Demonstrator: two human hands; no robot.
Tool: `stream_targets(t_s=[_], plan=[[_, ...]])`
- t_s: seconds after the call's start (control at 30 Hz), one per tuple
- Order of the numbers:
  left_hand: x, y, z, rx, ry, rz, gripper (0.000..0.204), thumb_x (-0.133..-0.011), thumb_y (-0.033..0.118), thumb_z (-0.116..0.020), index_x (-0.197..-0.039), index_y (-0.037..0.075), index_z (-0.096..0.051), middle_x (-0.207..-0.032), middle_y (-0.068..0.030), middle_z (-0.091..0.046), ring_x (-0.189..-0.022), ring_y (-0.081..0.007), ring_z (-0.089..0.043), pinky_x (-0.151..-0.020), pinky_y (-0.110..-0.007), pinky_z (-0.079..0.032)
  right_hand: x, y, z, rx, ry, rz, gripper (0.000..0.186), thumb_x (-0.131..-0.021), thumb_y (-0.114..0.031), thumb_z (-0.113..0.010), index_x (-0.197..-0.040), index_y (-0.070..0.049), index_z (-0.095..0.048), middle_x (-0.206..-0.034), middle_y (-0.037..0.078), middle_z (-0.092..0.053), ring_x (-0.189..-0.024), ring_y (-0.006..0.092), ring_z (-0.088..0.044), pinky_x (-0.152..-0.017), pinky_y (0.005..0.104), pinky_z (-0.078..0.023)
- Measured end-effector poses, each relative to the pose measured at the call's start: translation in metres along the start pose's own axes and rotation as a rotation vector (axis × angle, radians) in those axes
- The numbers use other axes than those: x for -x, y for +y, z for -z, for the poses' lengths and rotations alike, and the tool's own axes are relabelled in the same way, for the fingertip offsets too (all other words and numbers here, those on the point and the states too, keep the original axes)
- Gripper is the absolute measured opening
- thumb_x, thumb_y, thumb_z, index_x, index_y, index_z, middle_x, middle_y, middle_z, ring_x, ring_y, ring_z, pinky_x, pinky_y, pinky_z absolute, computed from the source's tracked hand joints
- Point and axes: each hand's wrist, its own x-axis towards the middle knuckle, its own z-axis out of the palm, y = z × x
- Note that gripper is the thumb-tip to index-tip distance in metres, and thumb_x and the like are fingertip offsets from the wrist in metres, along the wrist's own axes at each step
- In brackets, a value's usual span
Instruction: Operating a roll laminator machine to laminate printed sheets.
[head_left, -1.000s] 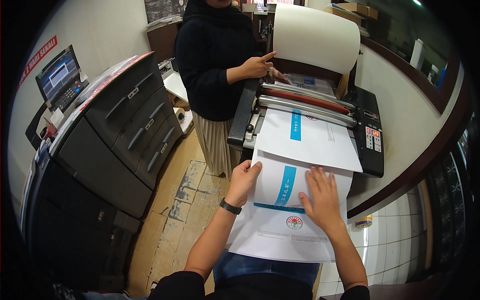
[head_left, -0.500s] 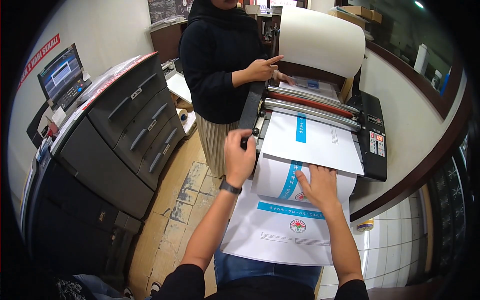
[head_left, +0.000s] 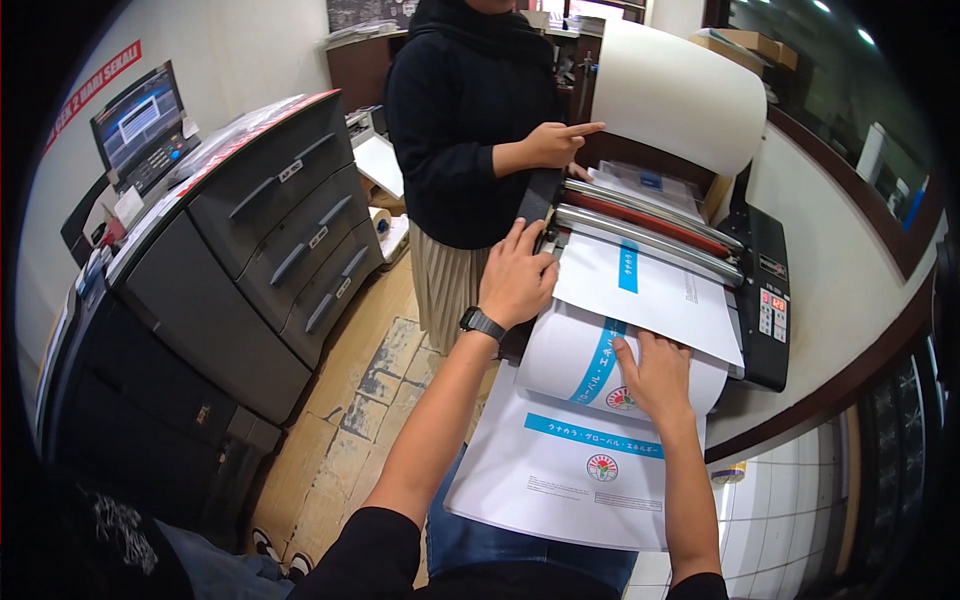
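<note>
A roll laminator with silver and red rollers stands ahead on the right. One white printed sheet with a blue band has its far end in the rollers. Beneath its near edge a second sheet bows upward; under that, more printed sheets rest across my lap. My left hand is closed at the machine's left side, around the crank handle, which the fingers hide. My right hand lies open on the bowed sheet, thumb apart, fingertips by the upper sheet's near edge.
Beyond the laminator's left end stands a person in black, one hand pointing over the machine. A large curled white sheet rises behind the rollers. To the left is a grey printer with drawers and a screen.
My left hand has moved up and forward from where it gripped the black crank handle. The upper sheet reaches slightly farther into the rollers. The whole view has shifted; my right hand stays on the paper.
</note>
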Motion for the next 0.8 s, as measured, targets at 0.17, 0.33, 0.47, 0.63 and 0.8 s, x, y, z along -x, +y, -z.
stream_targets(t_s=[0.17,0.33,0.47,0.63,0.8], plan=[[0.001,-0.003,-0.001,-0.002,-0.055,0.014,0.022,-0.094,0.027,-0.062,-0.100,0.017,-0.081,-0.154,-0.0138,-0.049,-0.151,-0.0370,-0.033,-0.115,-0.051,-0.034,0.005,-0.010,-0.003,0.086,0.162,0.066,0.044,-0.104,-0.038,-0.055,-0.125,-0.002,-0.067,-0.123,0.023,-0.062,-0.120,0.0390,-0.054,-0.103,0.0572,-0.035],[0.000,-0.005,0.000,-0.003,-0.064,-0.010,0.018,-0.090,0.023,-0.066,-0.097,0.017,-0.081,-0.155,-0.0155,-0.048,-0.150,-0.0391,-0.034,-0.114,-0.053,-0.035,0.012,-0.006,-0.024,0.057,0.275,0.115,0.040,-0.104,-0.033,-0.055,-0.129,-0.002,-0.066,-0.129,0.022,-0.058,-0.127,0.0386,-0.049,-0.109,0.0580,-0.032],[0.000,-0.004,0.003,-0.012,-0.062,-0.022,0.015,-0.086,0.021,-0.068,-0.094,0.017,-0.081,-0.155,-0.0171,-0.048,-0.149,-0.0407,-0.035,-0.113,-0.053,-0.037,0.015,-0.010,-0.020,0.019,0.238,0.089,0.041,-0.105,-0.033,-0.055,-0.132,-0.003,-0.065,-0.133,0.021,-0.057,-0.131,0.0392,-0.048,-0.114,0.0599,-0.028],[0.001,-0.003,0.002,0.001,-0.054,-0.020,0.015,-0.086,0.020,-0.068,-0.093,0.017,-0.081,-0.154,-0.0175,-0.049,-0.149,-0.0406,-0.035,-0.113,-0.053,-0.036,0.019,-0.012,-0.019,0.011,0.213,0.062,0.046,-0.104,-0.034,-0.056,-0.138,-0.004,-0.060,-0.139,0.021,-0.055,-0.136,0.0391,-0.045,-0.119,0.0607,-0.024],[0.001,-0.004,0.002,0.000,-0.047,-0.021,0.015,-0.085,0.020,-0.068,-0.093,0.017,-0.081,-0.154,-0.0176,-0.049,-0.149,-0.0405,-0.035,-0.113,-0.054,-0.036,0.019,-0.013,-0.019,0.005,0.210,0.071,0.048,-0.104,-0.034,-0.056,-0.141,-0.004,-0.059,-0.140,0.021,-0.055,-0.138,0.0385,-0.045,-0.120,0.0592,-0.023]])
